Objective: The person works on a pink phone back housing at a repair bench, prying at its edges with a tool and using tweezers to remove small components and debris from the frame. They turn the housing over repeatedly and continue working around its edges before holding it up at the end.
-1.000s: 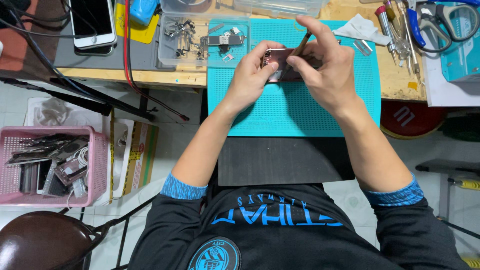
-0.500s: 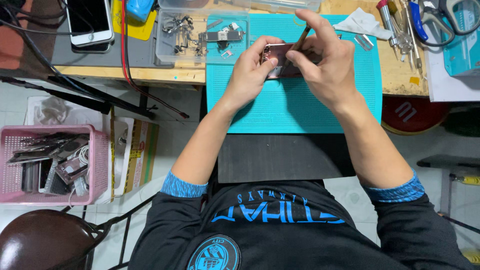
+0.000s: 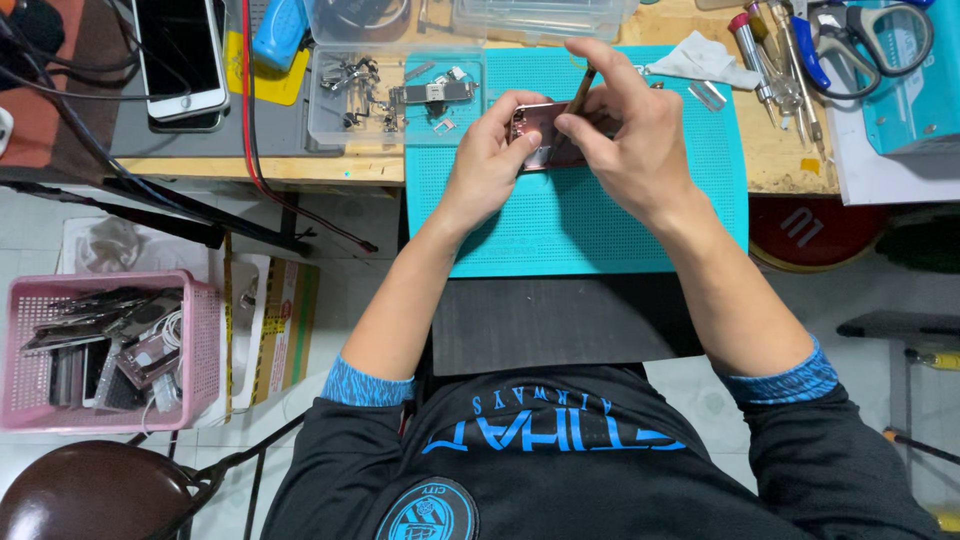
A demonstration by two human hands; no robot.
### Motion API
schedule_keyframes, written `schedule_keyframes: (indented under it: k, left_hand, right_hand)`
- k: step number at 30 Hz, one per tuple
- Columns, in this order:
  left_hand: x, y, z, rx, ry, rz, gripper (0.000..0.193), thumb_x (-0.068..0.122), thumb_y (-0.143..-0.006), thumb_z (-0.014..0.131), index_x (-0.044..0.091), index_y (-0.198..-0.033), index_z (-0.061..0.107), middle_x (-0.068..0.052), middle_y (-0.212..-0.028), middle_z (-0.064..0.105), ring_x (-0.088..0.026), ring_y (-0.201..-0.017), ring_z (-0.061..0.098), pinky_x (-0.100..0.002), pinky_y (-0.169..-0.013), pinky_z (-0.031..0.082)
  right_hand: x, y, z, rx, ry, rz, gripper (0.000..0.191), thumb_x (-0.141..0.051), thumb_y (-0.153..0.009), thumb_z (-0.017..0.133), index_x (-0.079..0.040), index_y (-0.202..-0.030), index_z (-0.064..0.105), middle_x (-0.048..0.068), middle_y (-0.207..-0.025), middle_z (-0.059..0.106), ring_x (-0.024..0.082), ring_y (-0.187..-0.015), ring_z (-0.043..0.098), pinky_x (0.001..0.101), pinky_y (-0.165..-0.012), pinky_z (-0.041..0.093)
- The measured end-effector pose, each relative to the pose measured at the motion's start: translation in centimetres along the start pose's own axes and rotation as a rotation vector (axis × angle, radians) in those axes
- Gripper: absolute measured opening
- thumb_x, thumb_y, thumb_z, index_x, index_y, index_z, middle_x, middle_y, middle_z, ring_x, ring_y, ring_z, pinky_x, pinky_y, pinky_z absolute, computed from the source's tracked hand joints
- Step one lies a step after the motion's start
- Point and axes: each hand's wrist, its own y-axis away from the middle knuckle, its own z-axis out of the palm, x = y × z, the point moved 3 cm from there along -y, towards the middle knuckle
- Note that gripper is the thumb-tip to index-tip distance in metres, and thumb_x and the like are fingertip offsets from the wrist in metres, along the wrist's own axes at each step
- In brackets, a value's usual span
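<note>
With the left hand (image 3: 487, 165) pinching the small pink metal phone frame (image 3: 545, 135) steady just above the teal silicone work mat (image 3: 560, 225), the right hand (image 3: 630, 140), fingers pressed around a thin brown tool (image 3: 582, 90), best works its tip gently, without slipping.

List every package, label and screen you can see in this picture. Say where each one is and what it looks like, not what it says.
Phone screen: top left of the desk, a dark rectangle in a white frame.
Cardboard box: on the floor under the desk's left side, flat, brown, with printed panels.
Teal box: far right of the desk, with a pale label strip.
Yellow label: beside the phone, partly hidden.
</note>
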Motion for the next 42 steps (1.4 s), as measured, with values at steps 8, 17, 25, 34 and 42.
schedule_keyframes:
  k: [8, 17, 25, 34, 42]
  left_hand:
    - [0.5, 0.2, 0.2, 0.000, -0.046, 0.001, 0.028, -0.004, -0.103, 0.055, 0.003, -0.130, 0.058, -0.004, -0.109, 0.069, -0.008, -0.100, 0.064, -0.027, -0.087, 0.055]
    - [0.4, 0.1, 0.2, 0.001, -0.015, 0.012, 0.028, -0.004, -0.102, 0.054, 0.002, -0.129, 0.058, -0.003, -0.111, 0.068, -0.008, -0.103, 0.064, -0.027, -0.090, 0.055]
    - [0.4, 0.0, 0.2, 0.026, -0.013, 0.000, 0.024, -0.003, -0.102, 0.056, 0.002, -0.126, 0.058, -0.003, -0.109, 0.068, -0.008, -0.102, 0.064, -0.028, -0.089, 0.055]
    - [0.4, 0.1, 0.3, 0.042, -0.078, 0.038, 0.026, -0.004, -0.101, 0.056, 0.002, -0.125, 0.058, -0.005, -0.112, 0.069, -0.009, -0.105, 0.066, -0.028, -0.092, 0.057]
    - [0.5, 0.1, 0.3, 0.023, 0.014, 0.002, 0.023, -0.003, -0.102, 0.056, 0.001, -0.124, 0.059, -0.004, -0.112, 0.070, -0.010, -0.104, 0.066, -0.028, -0.091, 0.058]
  right_hand:
    - [-0.6, 0.0, -0.1, 0.009, -0.026, -0.018, 0.061, 0.002, -0.097, 0.078, -0.010, -0.150, 0.051, 0.010, -0.086, 0.075, 0.017, -0.080, 0.077, 0.0283, -0.070, 0.058]
    - [-1.0, -0.5, 0.2, 0.013, -0.004, -0.037, 0.058, 0.000, -0.095, 0.080, -0.008, -0.146, 0.053, 0.009, -0.084, 0.073, 0.015, -0.076, 0.076, 0.0277, -0.066, 0.057]
    - [-1.5, -1.1, 0.3, -0.012, 0.010, 0.039, 0.054, -0.003, -0.094, 0.082, -0.010, -0.142, 0.058, 0.007, -0.071, 0.067, 0.013, -0.061, 0.067, 0.0280, -0.056, 0.050]
    - [-1.8, -1.0, 0.1, -0.051, 0.008, 0.038, 0.055, -0.003, -0.096, 0.079, -0.011, -0.145, 0.054, 0.005, -0.074, 0.070, 0.012, -0.064, 0.070, 0.0271, -0.058, 0.052]
    - [-1.8, -0.9, 0.4, -0.042, 0.020, 0.066, 0.057, -0.003, -0.093, 0.082, -0.012, -0.143, 0.056, 0.006, -0.070, 0.067, 0.013, -0.061, 0.066, 0.0278, -0.058, 0.050]
